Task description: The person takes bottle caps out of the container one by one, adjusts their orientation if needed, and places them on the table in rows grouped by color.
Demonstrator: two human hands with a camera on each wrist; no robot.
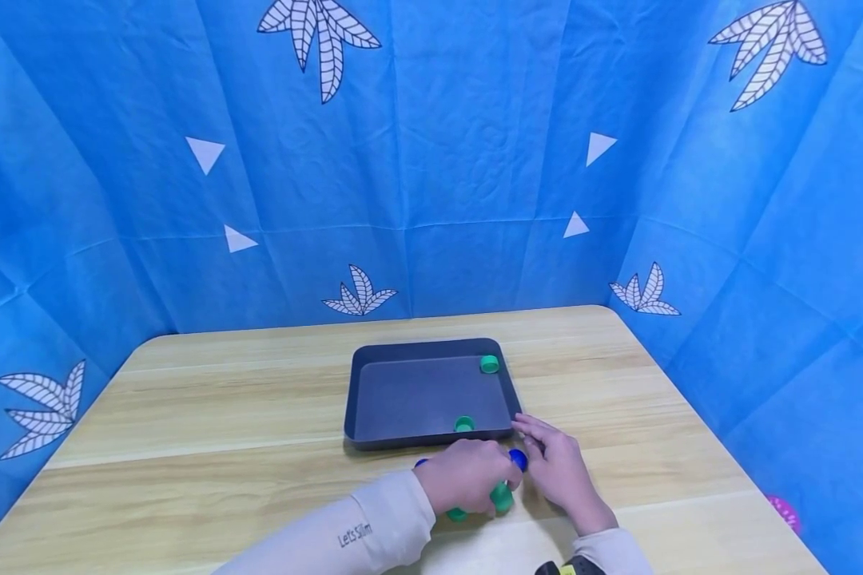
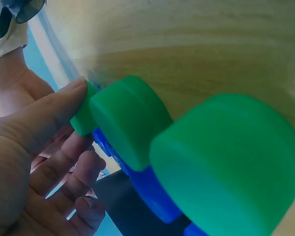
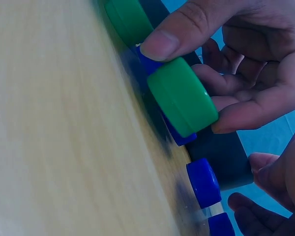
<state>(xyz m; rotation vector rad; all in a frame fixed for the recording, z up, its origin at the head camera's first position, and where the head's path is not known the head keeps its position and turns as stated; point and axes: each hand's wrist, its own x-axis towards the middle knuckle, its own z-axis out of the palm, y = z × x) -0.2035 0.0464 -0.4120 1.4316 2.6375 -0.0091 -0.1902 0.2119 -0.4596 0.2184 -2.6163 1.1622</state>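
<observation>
My left hand (image 1: 467,477) pinches a green bottle cap (image 1: 501,497) between thumb and fingers, low over the table in front of the tray. The right wrist view shows this held cap (image 3: 183,97) tilted on its side. Beside it my right hand (image 1: 561,471) has its fingers extended, fingertips right at the near right corner of the dark tray (image 1: 431,439). A blue cap (image 1: 518,459) lies between the two hands. Another green cap (image 1: 457,515) is partly hidden below the left hand. Large in the left wrist view stand two more green caps, the nearest one (image 2: 226,162) at the right.
Inside the tray are two green caps, one at the far right (image 1: 489,364) and one by the near wall (image 1: 463,423). Several blue caps, such as one (image 3: 204,183), line the tray's near side. A blue curtain (image 1: 403,160) surrounds the wooden table (image 1: 223,415).
</observation>
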